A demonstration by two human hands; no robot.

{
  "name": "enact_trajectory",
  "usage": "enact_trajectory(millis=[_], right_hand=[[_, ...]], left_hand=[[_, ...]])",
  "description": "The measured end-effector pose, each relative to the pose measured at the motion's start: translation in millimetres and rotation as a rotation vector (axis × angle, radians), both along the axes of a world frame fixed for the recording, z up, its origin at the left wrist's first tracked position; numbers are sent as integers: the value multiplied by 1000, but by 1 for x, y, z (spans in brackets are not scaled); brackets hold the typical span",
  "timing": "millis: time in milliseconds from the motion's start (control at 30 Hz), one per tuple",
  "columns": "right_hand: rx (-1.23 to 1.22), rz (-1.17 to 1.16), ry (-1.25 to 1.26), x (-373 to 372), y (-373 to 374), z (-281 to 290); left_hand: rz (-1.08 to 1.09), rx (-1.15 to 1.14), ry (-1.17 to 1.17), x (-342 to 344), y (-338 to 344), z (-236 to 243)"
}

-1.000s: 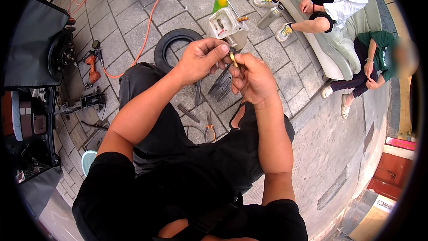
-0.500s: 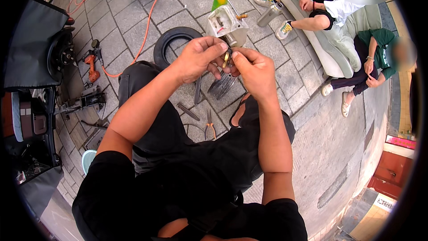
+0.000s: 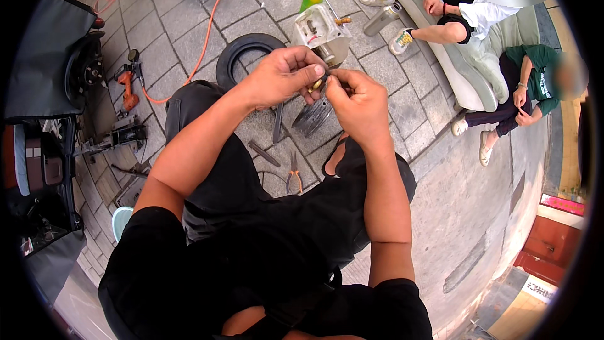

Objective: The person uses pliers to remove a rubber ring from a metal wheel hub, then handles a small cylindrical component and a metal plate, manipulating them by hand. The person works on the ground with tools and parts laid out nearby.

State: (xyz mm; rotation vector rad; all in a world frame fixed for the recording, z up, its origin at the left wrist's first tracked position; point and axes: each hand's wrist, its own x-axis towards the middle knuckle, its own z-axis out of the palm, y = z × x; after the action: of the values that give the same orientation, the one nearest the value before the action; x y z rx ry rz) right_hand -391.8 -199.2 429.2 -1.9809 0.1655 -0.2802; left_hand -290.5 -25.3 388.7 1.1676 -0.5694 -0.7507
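Before me, above the paving, my left hand (image 3: 283, 80) is closed, its fingertips on a small brass valve (image 3: 316, 86) with a dark end. My right hand (image 3: 360, 104) pinches the dark end between thumb and curled fingers. The fingertips partly cover the piece, so its full shape is hidden. Just below the hands a grey wheel rim (image 3: 309, 121) rests on the ground. A black tyre (image 3: 228, 69) lies flat beyond my left forearm. Orange-handled pliers (image 3: 294, 170), a flat metal bar (image 3: 277, 127) and a short dark tool (image 3: 263, 153) lie between my legs.
Past my hands stand a whitish square container (image 3: 340, 49), a green bottle with yellow cap (image 3: 311, 0) and a steel flask (image 3: 381, 20). An orange power tool (image 3: 129, 92) and orange hose (image 3: 210, 47) lie left. Two people sit on a sofa (image 3: 462, 75) at right.
The brass valve has tilted and shows less between my fingertips. My left fingers have drawn in closer around it. My forearms have hardly moved.
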Motion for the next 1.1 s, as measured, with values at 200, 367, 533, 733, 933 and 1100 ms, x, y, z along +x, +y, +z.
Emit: enact_trajectory(millis=[200,367,533,733,933,1100], right_hand=[[21,-94,5,0,6,-9],[184,-61,17,4,9,-8],[129,-38,42,5,10,-6],[68,-78,99,6,13,-2],[98,-66,127,7,10,-8],[230,-26,127,5,9,-2]], left_hand=[[55,-65,-74,-7,0,-3],[90,-145,65,-12,-8,-6],[116,-102,170,-12,-9,-7],[154,-8,151,-13,-10,0],[145,-17,187,-11,-11,-9],[132,-37,302,-10,-11,-8]])
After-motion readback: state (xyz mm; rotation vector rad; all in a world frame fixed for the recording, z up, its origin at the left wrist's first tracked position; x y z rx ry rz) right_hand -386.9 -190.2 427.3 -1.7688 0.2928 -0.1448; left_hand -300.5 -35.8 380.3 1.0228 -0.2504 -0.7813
